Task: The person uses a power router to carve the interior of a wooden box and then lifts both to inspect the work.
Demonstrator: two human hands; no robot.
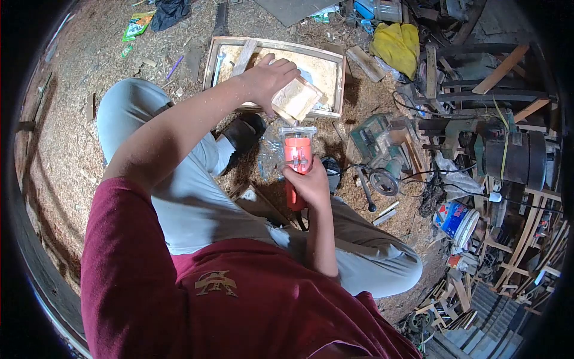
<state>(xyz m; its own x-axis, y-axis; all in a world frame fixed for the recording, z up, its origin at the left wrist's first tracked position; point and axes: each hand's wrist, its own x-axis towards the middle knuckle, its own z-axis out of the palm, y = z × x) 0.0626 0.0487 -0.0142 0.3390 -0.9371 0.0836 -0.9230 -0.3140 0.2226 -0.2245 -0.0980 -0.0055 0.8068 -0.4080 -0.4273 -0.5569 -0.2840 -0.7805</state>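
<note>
My left hand point(269, 82) reaches across to a small light wooden piece point(296, 99), its thumb and fingers closed round the near left side. The piece is tilted over the right part of a shallow wooden tray point(339, 84). Just below it, my right hand point(312, 182) is wrapped round an orange-red tool point(297, 157) with a clear plate at its top end. That plate lies close to the lower edge of the wooden piece; whether they touch I cannot tell. Inside the tray are sawdust, a wooden strip point(244, 57) and a wrench point(219, 67).
Green machine parts point(373, 140) with a handwheel point(384, 181) sit on the floor to the right. A yellow cloth point(396, 49), a paint bucket point(457, 222), black cables and wood scraps lie beyond. My bent legs flank the tool, with a dark shoe point(244, 134) near the tray.
</note>
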